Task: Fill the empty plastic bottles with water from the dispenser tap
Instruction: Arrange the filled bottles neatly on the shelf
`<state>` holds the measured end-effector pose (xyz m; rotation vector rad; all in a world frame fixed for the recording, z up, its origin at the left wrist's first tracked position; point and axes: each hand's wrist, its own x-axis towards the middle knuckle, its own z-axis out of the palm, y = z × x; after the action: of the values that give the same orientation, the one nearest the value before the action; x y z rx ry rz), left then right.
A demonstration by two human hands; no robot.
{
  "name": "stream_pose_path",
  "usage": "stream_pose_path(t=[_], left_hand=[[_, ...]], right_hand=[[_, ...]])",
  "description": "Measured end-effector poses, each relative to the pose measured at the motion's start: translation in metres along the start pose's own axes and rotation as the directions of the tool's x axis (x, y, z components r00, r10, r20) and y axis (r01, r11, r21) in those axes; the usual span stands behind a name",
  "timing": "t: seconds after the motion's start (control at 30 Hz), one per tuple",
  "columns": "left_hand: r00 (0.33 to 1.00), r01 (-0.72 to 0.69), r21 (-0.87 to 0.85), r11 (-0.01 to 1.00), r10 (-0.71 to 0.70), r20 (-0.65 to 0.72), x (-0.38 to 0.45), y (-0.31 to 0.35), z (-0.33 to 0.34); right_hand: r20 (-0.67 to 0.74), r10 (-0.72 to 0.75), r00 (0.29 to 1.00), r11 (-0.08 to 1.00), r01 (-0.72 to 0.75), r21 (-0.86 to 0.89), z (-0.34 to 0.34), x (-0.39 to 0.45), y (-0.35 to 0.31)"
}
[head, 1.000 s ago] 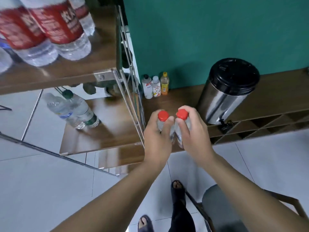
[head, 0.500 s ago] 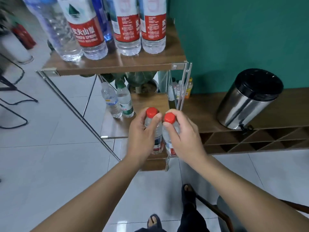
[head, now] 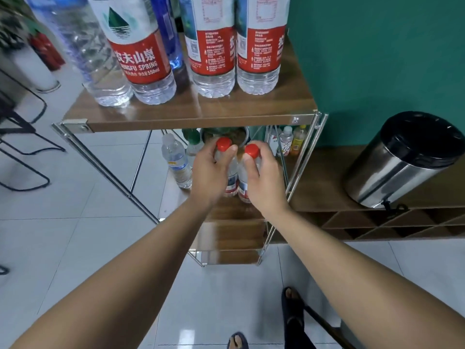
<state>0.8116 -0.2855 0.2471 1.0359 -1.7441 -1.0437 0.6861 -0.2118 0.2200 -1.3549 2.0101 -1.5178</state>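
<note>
Both red-capped bottles carried further left; left hand, right hand gripping.

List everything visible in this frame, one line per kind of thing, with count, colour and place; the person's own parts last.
Held bottles: two, clear, red caps, over the lower shelf.
Large bottles: at least five, mostly clear with red labels, one blue, on the top shelf.
Lower-shelf bottles: at least two, clear, left of the hands.
Small bottles: about three, white to yellow, behind the rack by the green wall.
Dispenser: one, steel with black lid, on the wooden counter, right.
Left hand: grips the left held bottle.
Right hand: grips the right one.
Feet: in dark sandals, on the tiled floor.
</note>
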Motion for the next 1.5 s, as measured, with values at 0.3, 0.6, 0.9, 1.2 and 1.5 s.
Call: stream_pose_path(t=[0.3,0.6,0.9,1.2,1.5], left_hand=[[0.996,0.086,0.089,0.992,-0.083,-0.042,0.057,-0.035,0.018],[0.996,0.083,0.177,0.981,-0.085,0.004,0.056,-0.035,0.013],[0.999,-0.023,0.39,0.92,0.002,0.054,0.049,-0.009,-0.003],[0.952,-0.29,0.459,0.839,0.3,0.054,-0.024,-0.008,-0.016],[0.956,-0.069,0.114,0.991,0.033,0.292,-0.122,0.019,0.037]], right_hand=[[-0.013,0.056,0.998,0.994,-0.054,0.092,0.03,0.053,0.017],[0.023,0.165,0.986,0.977,-0.166,0.132,0.032,0.059,0.019],[-0.016,0.045,0.999,0.996,-0.044,0.076,0.013,0.043,0.004],[0.106,0.008,0.994,0.996,-0.017,0.087,-0.022,-0.031,-0.022],[0.033,0.132,0.991,0.965,-0.136,0.223,-0.091,-0.112,-0.001]])
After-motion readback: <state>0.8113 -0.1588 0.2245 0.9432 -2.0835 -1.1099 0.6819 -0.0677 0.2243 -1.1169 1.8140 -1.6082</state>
